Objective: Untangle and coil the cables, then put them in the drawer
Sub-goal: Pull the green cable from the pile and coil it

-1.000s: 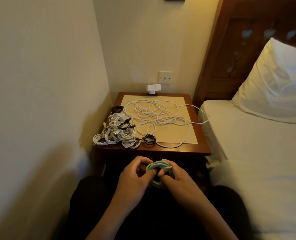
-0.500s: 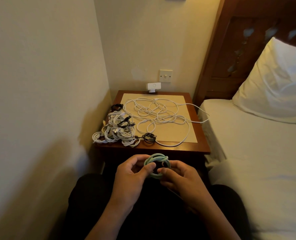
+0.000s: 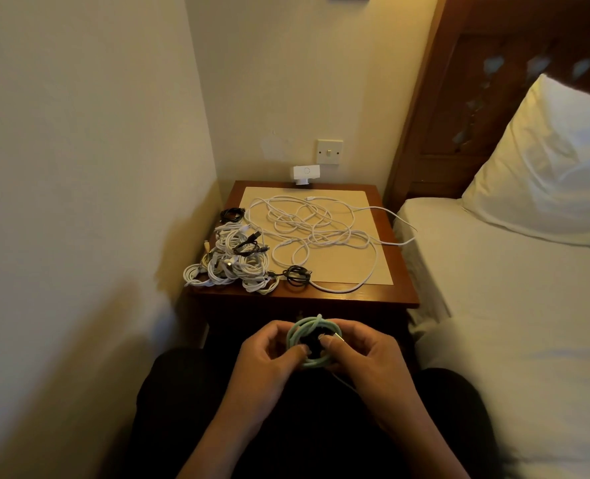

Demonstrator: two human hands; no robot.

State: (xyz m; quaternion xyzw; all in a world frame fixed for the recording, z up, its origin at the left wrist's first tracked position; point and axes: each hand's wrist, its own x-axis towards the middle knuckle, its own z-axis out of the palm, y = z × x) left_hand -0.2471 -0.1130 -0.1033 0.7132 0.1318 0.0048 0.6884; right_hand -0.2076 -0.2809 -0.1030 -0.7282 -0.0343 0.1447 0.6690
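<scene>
Both left hand (image 3: 269, 363) and right hand (image 3: 367, 361) are pinched on the green cable coil (image 3: 300, 328) at 6 o'clock of the tabletop (image 3: 321, 297); its loops should be held pinned while the plug end (image 3: 337, 338) is tucked through.

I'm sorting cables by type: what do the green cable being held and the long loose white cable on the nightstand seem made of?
Green cable: matte, soft-looking sheath, perhaps braided fabric or rubber; no glints. Long white cable: probably smooth plastic sheath, slightly shiny; too fine to confirm.
</scene>
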